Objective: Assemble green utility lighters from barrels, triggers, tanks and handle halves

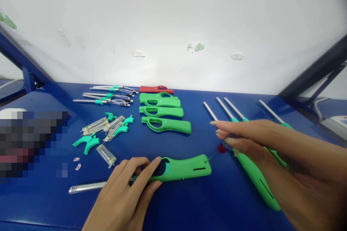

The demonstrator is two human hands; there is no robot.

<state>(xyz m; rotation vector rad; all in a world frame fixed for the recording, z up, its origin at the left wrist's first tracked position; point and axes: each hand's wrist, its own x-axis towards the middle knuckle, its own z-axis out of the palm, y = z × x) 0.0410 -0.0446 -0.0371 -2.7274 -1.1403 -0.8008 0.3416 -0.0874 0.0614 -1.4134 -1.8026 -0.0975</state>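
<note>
A green lighter [187, 168] with a silver tube lies across the front of the blue table, its tube pointing left. My left hand [130, 187] is closed round its trigger end and holds it against the table. In my right hand [249, 144] is a screwdriver [222, 148] with a red and clear handle, pinched between thumb and fingers. Its thin shaft slants down to the left, with the tip at a small hole near the lighter's right end. The palm side of my right hand is partly hidden.
Several green lighters [255, 177] with metal tubes lie at the right, partly under my right hand. Green half-shells [176, 125] and a red one [151, 89] sit behind. Wired tubes [86, 100], clear tanks [107, 155] and teal triggers [90, 144] lie at the left, before a white wall [168, 14].
</note>
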